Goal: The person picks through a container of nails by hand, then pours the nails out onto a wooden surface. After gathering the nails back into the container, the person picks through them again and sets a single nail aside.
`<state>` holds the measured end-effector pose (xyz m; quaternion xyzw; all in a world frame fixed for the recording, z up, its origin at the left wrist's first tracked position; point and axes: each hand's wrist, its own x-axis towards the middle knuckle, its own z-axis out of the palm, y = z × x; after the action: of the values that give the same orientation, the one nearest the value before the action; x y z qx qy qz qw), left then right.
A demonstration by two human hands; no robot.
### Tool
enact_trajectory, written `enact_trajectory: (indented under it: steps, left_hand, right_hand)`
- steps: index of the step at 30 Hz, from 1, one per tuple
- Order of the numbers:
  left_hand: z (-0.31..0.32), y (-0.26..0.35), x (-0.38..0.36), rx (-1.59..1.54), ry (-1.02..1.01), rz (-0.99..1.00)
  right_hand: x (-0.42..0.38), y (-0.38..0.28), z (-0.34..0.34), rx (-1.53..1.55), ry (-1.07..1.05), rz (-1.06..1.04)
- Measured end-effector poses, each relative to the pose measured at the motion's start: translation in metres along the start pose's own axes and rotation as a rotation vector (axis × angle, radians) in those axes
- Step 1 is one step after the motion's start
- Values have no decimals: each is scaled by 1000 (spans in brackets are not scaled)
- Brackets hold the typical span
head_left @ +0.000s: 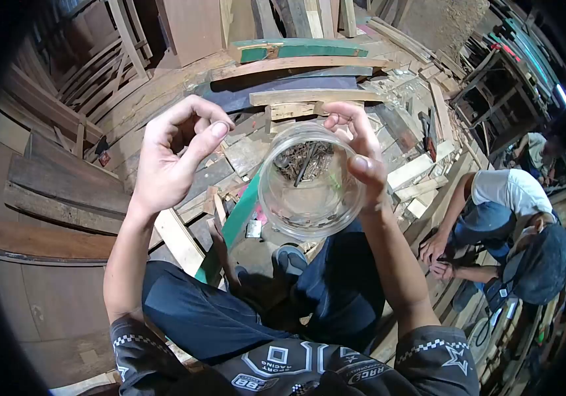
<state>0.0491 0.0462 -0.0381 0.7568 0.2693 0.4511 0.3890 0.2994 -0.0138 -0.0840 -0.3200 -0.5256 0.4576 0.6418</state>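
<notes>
A round clear plastic jar is tilted so that its mouth faces me, with many small brown and dark pieces, perhaps nails or screws, lying inside. My right hand grips the jar by its right side, thumb near the rim and fingers behind. To the left of the jar and apart from it, my left hand is raised with the fingers curled and the thumb pressed toward the index finger. Whatever it pinches, if anything, is too small to make out. Below the jar are my knees in dark trousers.
Wooden boards lie stacked ahead, one a green-painted beam. A green strip slants up beside my left leg. Pliers or a similar tool lie on planks to the right. A co-worker in a cap crouches at right.
</notes>
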Motion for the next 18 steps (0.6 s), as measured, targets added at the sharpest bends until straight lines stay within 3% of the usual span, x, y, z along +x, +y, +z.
enact_trajectory:
  steps: [18]
  left_hand:
    - [2,2,-3,-21,-27,4]
  right_hand:
    - [-2,0,-2,-4,12,22]
